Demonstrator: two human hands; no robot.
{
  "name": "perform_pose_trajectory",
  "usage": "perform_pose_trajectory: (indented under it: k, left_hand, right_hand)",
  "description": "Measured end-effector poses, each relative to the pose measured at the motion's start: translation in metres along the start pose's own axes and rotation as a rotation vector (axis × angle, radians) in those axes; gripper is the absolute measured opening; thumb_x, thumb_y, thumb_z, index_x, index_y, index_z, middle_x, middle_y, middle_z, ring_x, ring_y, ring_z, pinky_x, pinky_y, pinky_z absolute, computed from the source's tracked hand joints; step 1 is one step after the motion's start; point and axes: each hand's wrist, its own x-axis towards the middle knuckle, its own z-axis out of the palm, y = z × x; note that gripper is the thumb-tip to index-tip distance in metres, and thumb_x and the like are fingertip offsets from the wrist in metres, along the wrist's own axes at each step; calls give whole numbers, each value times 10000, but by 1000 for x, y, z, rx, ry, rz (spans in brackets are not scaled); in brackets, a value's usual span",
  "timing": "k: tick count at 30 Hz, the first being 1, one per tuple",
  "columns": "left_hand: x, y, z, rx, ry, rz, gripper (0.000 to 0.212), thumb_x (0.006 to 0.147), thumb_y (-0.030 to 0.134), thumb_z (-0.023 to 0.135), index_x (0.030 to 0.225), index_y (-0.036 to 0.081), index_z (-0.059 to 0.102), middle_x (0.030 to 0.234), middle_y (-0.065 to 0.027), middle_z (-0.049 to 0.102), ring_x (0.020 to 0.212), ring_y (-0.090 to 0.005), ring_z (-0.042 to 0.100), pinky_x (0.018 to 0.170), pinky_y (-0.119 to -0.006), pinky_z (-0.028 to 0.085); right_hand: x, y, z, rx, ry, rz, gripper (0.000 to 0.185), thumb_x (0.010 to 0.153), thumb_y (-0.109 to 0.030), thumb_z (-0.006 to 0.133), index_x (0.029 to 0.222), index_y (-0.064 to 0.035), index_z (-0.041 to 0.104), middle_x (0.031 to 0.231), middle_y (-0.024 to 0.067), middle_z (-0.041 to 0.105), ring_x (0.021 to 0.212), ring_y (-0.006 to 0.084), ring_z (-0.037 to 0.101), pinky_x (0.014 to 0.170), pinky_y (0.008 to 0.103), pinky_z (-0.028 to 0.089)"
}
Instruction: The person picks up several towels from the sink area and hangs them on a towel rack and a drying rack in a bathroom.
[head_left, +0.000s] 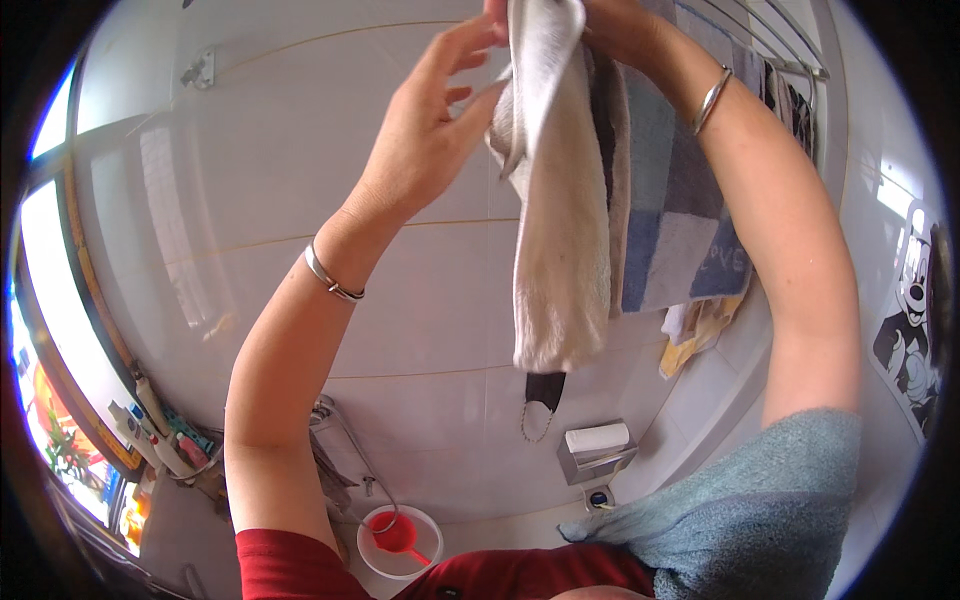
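Observation:
A cream towel (562, 247) hangs lengthwise in front of me, its top running out of the picture. My left hand (431, 124) is raised at its left edge, fingers spread. The thumb meets a loose fold, and whether it pinches the cloth is unclear. Most of my right hand (611, 26) is hidden at the upper edge, behind and right of the towel. Each wrist wears a silver bangle. Just behind hangs a blue, grey and lilac checked towel (660, 180). A blue-grey towel (757, 502) lies over my right shoulder.
A metal towel rack (795, 45) is at upper right. Below hang a dark face mask (544, 390) and a steel toilet-paper holder (600, 461). A red ladle (394, 534) rests in a white basin (431, 517). Bottles (169, 454) crowd a corner shelf by the window.

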Motion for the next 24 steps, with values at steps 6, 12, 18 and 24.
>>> perform_pose_trajectory:
  k: [6,12,18,24]
  left_hand:
    - [7,4,10,51,-142,-141,188,837,40,482,970,-47,581,781,-69,608,745,-118,584,719,-258,487]
    - [7,22,-24,3,73,-289,211,850,82,443,954,-21,595,797,-18,590,740,-71,527,717,-220,442]
    - [1,36,-37,102,111,-380,184,855,100,450,933,15,593,810,0,588,743,-68,519,717,-205,410]
    - [-1,66,-22,1019,242,354,273,895,285,534,1006,45,600,831,-15,595,735,-100,534,683,-233,436]
  right_hand:
    - [-17,77,3,240,171,412,238,858,-201,460,845,-52,646,879,85,629,883,217,565,788,303,431]
    - [-27,95,-18,-319,44,224,200,822,-190,514,801,-49,653,751,74,638,710,175,576,652,314,451]
    - [-24,83,19,625,63,585,320,856,-301,557,748,-7,623,629,56,581,496,138,509,454,273,413]
    - [-30,67,29,373,189,710,207,799,-189,567,682,-22,609,530,20,518,427,113,462,367,274,346]
